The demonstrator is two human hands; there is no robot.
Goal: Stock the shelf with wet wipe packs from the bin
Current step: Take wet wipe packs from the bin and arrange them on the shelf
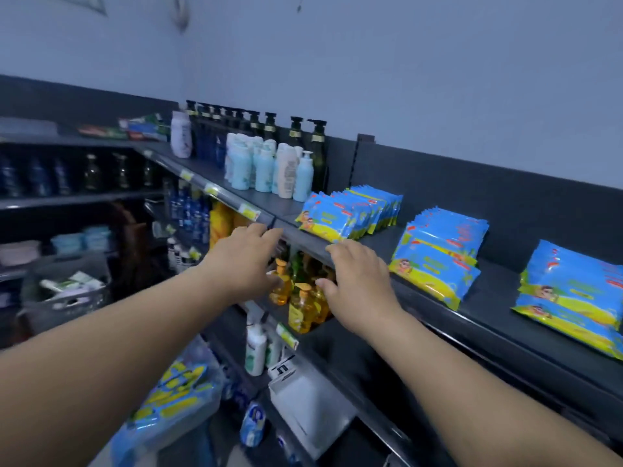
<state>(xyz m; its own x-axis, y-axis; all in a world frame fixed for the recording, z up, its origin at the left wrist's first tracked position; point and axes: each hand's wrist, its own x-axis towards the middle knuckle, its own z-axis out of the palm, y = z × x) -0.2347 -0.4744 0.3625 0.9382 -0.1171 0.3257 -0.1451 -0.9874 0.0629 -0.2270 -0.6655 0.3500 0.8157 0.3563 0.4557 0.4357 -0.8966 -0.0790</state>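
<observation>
1. Supply: at lower left, below the left forearm, a clear wrapper [168, 399] holding blue-and-yellow packs is seen. The area is blurred, so it is only presumed to be the stock source; no bin wall can be made out.
2. The left hand [246, 261] is held empty, with its fingers extended and relaxed. The fingertips are close to the front lip of the top shelf [296, 235]; contact cannot be confirmed.
3. The right hand [357, 284] is likewise empty, palm down and fingers spread. Its fingertips are placed at the shelf lip, just below the front pack of the first row.
4. The first row of wet wipe packs [350, 214] is stood on edge, leaned back and filed front to back. Each pack's long axis is set roughly parallel to the shelf front. This row lies up and slightly right of the right hand, which is the nearer hand.
5. The second stack [441, 251] and third stack [573, 298] are laid flat farther right, with bare shelf left between them.
6. Appearance: the packs are soft film pouches, printed blue with a yellow lower band and a cartoon figure. They are judged pliable and likely to deform under a pinch.
</observation>
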